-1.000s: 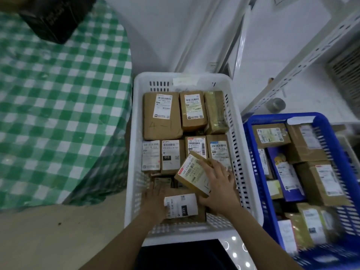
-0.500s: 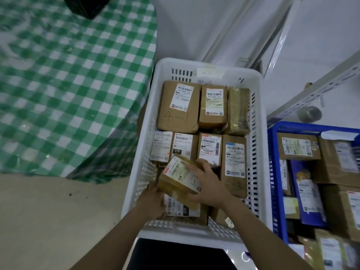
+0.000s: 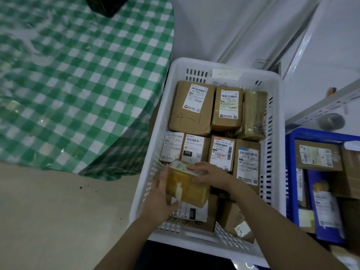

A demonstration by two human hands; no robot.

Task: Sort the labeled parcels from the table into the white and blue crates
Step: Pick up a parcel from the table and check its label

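A white crate (image 3: 155, 172) on the floor holds several brown labeled parcels packed in rows. Both my hands are inside its near left part on one taped brown parcel (image 3: 187, 189), which stands tilted on edge with its label facing away. My left hand (image 3: 159, 199) grips its left side and lower edge. My right hand (image 3: 208, 174) holds its top right corner, fingers curled over the label edge. Under it lies a parcel with a white label marked 231 (image 3: 191, 212). The blue crate (image 3: 291, 184), also filled with parcels, stands at the right.
The table with a green and white checked cloth (image 3: 68, 84) fills the upper left, with a black box (image 3: 106, 4) at its far edge. A white metal shelf frame (image 3: 321, 106) runs behind the crates. Bare beige floor (image 3: 58, 221) lies left of the white crate.
The parcel has turned from label-up to standing on edge and moved toward the crate's near left side. My left hand came off the 231 parcel onto its left side.
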